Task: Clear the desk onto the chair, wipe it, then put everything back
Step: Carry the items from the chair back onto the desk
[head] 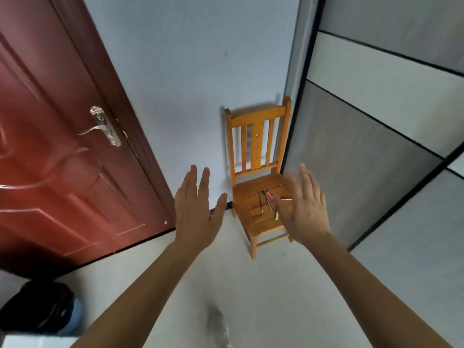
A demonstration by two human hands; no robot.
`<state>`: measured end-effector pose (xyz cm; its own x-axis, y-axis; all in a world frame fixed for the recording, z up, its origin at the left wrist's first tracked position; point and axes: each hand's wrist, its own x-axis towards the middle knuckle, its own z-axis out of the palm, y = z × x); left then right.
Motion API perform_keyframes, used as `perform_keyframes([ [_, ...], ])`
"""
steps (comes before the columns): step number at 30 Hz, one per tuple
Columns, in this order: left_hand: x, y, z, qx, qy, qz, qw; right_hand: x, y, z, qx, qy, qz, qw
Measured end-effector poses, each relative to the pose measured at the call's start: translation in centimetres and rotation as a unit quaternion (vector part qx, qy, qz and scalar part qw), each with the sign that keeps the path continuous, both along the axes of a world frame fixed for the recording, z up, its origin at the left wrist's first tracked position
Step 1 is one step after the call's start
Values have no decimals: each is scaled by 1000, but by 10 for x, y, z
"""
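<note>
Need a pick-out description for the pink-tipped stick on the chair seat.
Between the red door and the grey panelled wall stands an orange wooden chair. Thin sticks lie clustered on its seat, partly behind the right hand. The target is the only one with a bright pink tip.

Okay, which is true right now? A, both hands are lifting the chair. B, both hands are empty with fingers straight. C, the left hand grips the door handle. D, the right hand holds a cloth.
B: the left hand and right hand are both open in the air, holding nothing.
</note>
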<state>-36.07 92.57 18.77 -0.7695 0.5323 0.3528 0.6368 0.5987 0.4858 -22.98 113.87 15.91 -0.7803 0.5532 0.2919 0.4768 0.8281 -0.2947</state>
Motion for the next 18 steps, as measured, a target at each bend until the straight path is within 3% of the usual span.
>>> perform_keyframes([
  [8,-122,139,-27,-36,-77,-41,996,-106,124,-26,-32,-99,-58,993],
  [14,-181,246,-37,-74,-58,-68,993,-146,213,-29,-67,-121,-120,983],
  [18,-195,314,-56,-76,-43,-71,994,-160,281,-49,-80,-130,-92,984],
])
